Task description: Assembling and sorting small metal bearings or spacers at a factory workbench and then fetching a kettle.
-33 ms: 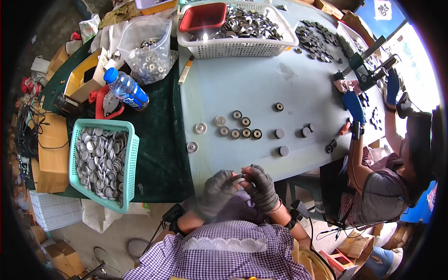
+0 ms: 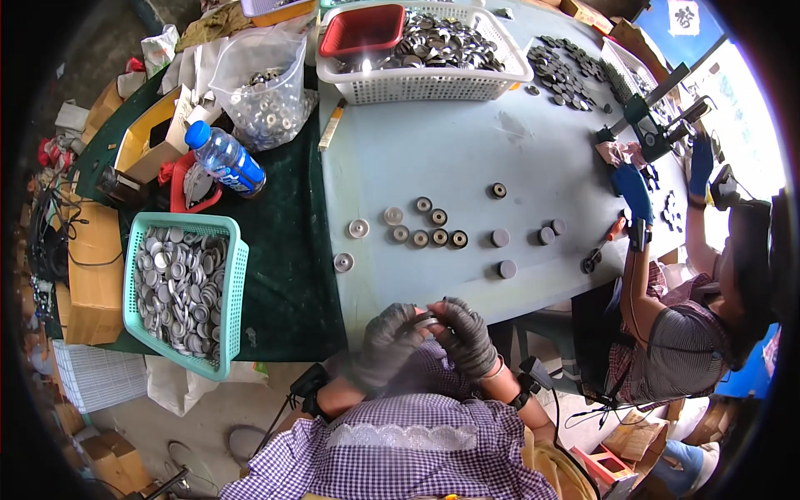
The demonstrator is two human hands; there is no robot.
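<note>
Pinched between gloved left hand (image 2: pixel 386 336) and right hand (image 2: pixel 468 335), a small round disc (image 2: pixel 426 320) sits at lower centre, held two-handed apparently for steadiness; loose caps (image 2: pixel 500 238) lie mid-frame, seemingly spread for easy reach

Free tabletop (image 2: pixel 417 142) between discs (image 2: pixel 500 238) and white basket (image 2: pixel 433 88)

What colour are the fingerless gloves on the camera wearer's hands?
The gloves are grey; they show best in the head view.
</note>
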